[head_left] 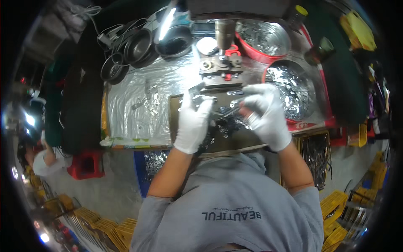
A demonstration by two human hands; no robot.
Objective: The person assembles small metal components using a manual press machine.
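Observation:
Both my hands wear white gloves over a dark metal work plate (174, 113). A small flat metal part (196, 89) is pinched between the thumb and fingers of my left hand (192, 126), close to the press die (220, 77). My right hand (268, 119) has its fingers curled at the plate's right side, with a slim metal strip (230, 111) at its fingertips; blur hides the exact grip. Under and between the hands lies a pile of small dark and shiny fasteners (224, 127). The press spindle (225, 35) stands above the die.
Red-rimmed tubs of shiny metal parts (264, 40) (294, 90) stand right of the press. Several dark pans (138, 47) and cables are at the back left. Loose metal pieces (153, 103) lie on plastic sheeting (126, 122). Below are a blue bin (140, 172) and red stool (86, 165).

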